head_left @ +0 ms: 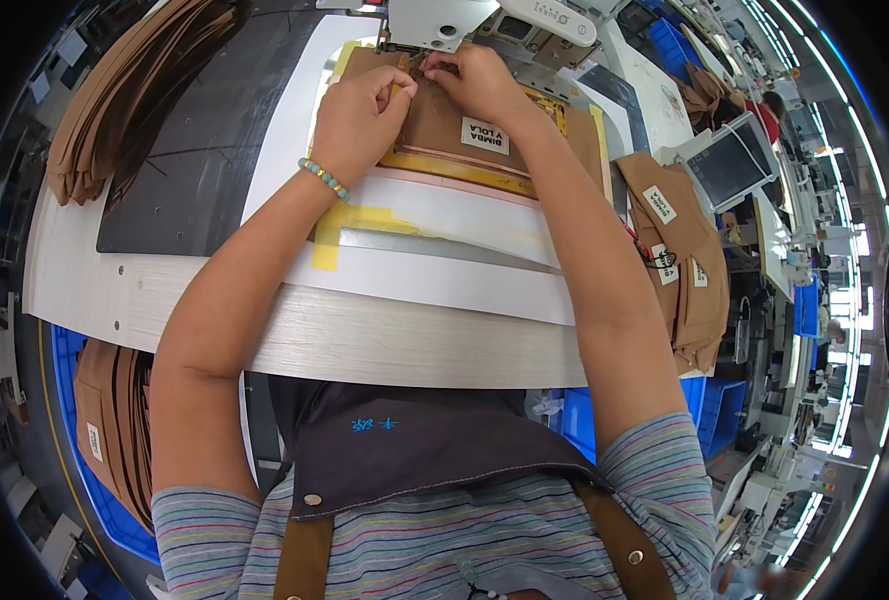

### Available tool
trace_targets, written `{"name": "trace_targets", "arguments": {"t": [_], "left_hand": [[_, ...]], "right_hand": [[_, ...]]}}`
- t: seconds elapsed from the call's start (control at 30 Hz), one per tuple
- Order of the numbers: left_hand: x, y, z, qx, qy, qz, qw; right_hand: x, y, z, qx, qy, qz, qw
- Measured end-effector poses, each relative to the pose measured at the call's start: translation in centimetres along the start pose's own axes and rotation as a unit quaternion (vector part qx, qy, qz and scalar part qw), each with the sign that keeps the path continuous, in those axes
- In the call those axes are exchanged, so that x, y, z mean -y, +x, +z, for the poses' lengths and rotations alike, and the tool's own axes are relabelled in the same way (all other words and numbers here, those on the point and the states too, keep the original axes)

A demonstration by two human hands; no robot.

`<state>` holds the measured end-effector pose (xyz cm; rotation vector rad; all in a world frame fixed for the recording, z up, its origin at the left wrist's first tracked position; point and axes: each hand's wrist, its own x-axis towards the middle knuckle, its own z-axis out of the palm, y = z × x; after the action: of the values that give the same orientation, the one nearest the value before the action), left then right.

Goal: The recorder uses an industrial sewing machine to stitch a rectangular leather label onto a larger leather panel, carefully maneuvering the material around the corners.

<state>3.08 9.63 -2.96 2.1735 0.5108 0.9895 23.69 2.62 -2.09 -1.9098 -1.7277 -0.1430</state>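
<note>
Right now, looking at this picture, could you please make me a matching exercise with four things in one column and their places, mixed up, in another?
Things
1. Bracelet of green and yellow round beads
2. Loose pile of brown flat pieces with white labels
3. Large blue plastic bin holding brown pieces
4. Dark cloth apron with brown straps

Places
A. Below the left part of the pale table
B. Over a striped shirt
C. Around the wrist of the left hand
D. To the right of the right forearm

Right pairs: 1-C, 2-D, 3-A, 4-B
</note>
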Motion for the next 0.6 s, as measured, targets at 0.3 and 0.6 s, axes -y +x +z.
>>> {"name": "trace_targets", "arguments": {"t": [0.3,0.6], "left_hand": [[0.2,-0.1,0.0,-0.009,-0.009,0.006,1.000],[0.0,-0.2,0.0,-0.004,-0.005,-0.001,1.000]], "right_hand": [[0.7,-0.9,0.6,-0.066,0.100,0.041,0.992],[1.0,-0.9,0.6,-0.064,0.080,0.049,0.994]]}}
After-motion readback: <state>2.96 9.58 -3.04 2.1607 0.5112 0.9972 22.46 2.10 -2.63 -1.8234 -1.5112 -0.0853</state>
